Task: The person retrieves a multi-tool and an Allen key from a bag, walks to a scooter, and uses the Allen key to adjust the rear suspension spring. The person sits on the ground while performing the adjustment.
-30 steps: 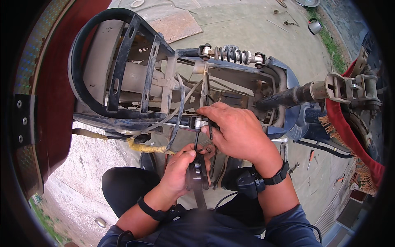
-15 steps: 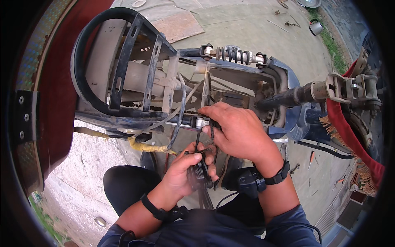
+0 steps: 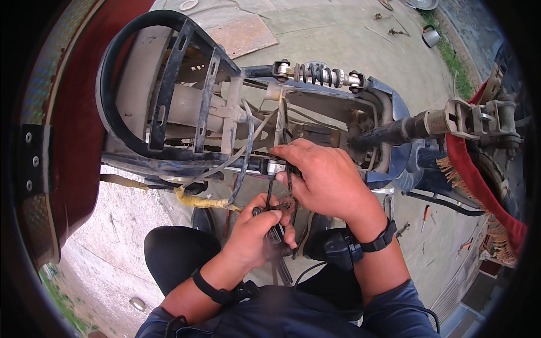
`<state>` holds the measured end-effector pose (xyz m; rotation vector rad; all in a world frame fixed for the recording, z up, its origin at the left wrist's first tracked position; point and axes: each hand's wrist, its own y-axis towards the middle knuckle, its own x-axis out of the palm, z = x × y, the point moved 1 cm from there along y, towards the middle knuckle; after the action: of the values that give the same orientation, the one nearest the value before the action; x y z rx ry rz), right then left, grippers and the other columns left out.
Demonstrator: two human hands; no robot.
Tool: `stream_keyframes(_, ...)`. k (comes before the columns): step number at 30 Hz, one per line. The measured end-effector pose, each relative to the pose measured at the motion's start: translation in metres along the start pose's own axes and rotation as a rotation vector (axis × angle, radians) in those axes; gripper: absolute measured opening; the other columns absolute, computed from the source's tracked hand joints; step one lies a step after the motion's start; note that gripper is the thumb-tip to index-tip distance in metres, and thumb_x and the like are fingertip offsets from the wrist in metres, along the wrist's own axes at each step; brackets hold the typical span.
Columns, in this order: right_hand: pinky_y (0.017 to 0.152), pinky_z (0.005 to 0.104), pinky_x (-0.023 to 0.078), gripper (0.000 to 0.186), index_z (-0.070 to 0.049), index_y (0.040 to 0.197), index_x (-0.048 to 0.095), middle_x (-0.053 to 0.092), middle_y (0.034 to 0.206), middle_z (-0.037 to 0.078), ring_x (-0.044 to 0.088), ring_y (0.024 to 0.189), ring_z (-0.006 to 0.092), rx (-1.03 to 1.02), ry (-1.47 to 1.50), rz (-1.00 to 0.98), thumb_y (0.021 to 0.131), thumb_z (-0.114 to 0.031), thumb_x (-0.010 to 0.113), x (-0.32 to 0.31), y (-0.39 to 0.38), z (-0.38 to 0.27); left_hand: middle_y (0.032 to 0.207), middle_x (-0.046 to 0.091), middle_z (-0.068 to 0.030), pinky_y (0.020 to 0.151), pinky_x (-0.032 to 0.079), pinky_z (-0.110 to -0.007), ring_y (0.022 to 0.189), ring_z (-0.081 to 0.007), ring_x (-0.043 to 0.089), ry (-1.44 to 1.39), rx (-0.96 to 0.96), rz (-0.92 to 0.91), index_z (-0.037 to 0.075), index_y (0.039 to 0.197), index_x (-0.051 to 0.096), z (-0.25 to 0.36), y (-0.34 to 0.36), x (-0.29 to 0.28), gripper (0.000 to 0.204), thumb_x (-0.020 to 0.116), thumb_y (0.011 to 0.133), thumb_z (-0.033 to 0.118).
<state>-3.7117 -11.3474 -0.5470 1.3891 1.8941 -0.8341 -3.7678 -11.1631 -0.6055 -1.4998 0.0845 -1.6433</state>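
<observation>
My left hand [image 3: 248,234] is closed around a black folding hex key set [image 3: 277,243], below the side of a stripped two-wheeler frame [image 3: 169,151]. From that hand a thin dark shaft [image 3: 270,188] rises to a silver cylindrical fitting [image 3: 273,167] on the frame's near rail. Over the rail bends my right hand [image 3: 324,174], its index fingertip above the fitting and its thumb just beside it. A dark thin strip passes by these fingers. Whatever they pinch is mostly hidden under the hand.
A coil-spring shock absorber [image 3: 318,74] lies along the frame's far side. Yellow-wrapped wiring [image 3: 197,200] hangs at the near left. A red panel [image 3: 79,146] stands left, and a red fringed cloth [image 3: 479,191] hangs right. A screwdriver [image 3: 426,217] lies on the floor.
My left hand has turned slightly with the hex key set, whose folded keys show more clearly now. My right hand stays almost in the same place at the fitting.
</observation>
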Motion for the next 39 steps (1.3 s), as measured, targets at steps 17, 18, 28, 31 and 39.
stream_keyframes(17,0.068,0.0447,0.054,0.039,-0.007,0.118,0.067,0.063,0.099,0.010,0.069,0.084,0.0337,-0.080,-0.151,0.077,0.079,-0.012,0.074,0.005,-0.002,-0.003,0.095,0.063,-0.0135,0.070,0.061,-0.048,0.076,-0.0296,0.071,0.041,-0.088,-0.006,0.007,0.119,0.050,0.007,-0.001,-0.007,0.027,0.055,0.093,0.007)
stream_keyframes(18,0.066,0.0461,0.054,0.034,-0.006,0.114,0.068,0.062,0.095,0.011,0.069,0.082,0.0347,-0.093,-0.136,0.103,0.080,-0.008,0.070,0.006,-0.003,-0.004,0.095,0.063,-0.0134,0.070,0.061,-0.047,0.075,-0.0296,0.071,0.046,-0.086,-0.004,0.007,0.119,0.050,0.007,-0.001,-0.007,0.027,0.055,0.093,0.007)
stream_keyframes(28,0.063,0.0471,0.053,0.034,-0.006,0.112,0.068,0.061,0.092,0.012,0.067,0.075,0.0361,-0.127,-0.160,0.129,0.079,-0.008,0.069,0.006,-0.004,-0.004,0.094,0.063,-0.0131,0.067,0.061,-0.046,0.073,-0.0284,0.071,0.084,-0.056,0.046,0.006,0.118,0.050,0.005,-0.003,-0.002,0.025,0.053,0.094,0.007)
stream_keyframes(31,0.064,0.0472,0.053,0.034,-0.006,0.112,0.068,0.062,0.092,0.013,0.067,0.075,0.0367,-0.133,-0.154,0.127,0.079,-0.008,0.069,0.007,-0.004,-0.003,0.093,0.063,-0.0133,0.066,0.060,-0.046,0.072,-0.0285,0.071,0.095,-0.044,0.038,0.006,0.117,0.049,0.005,-0.003,-0.002,0.024,0.053,0.094,0.008)
stream_keyframes(39,0.068,0.0485,0.054,0.037,-0.005,0.115,0.069,0.064,0.094,0.013,0.067,0.077,0.0390,-0.129,-0.126,0.094,0.078,-0.004,0.068,0.005,-0.004,0.001,0.093,0.063,-0.0140,0.065,0.060,-0.046,0.072,-0.0303,0.071,0.042,-0.040,-0.003,0.007,0.117,0.047,0.004,-0.001,-0.003,0.023,0.052,0.094,0.006)
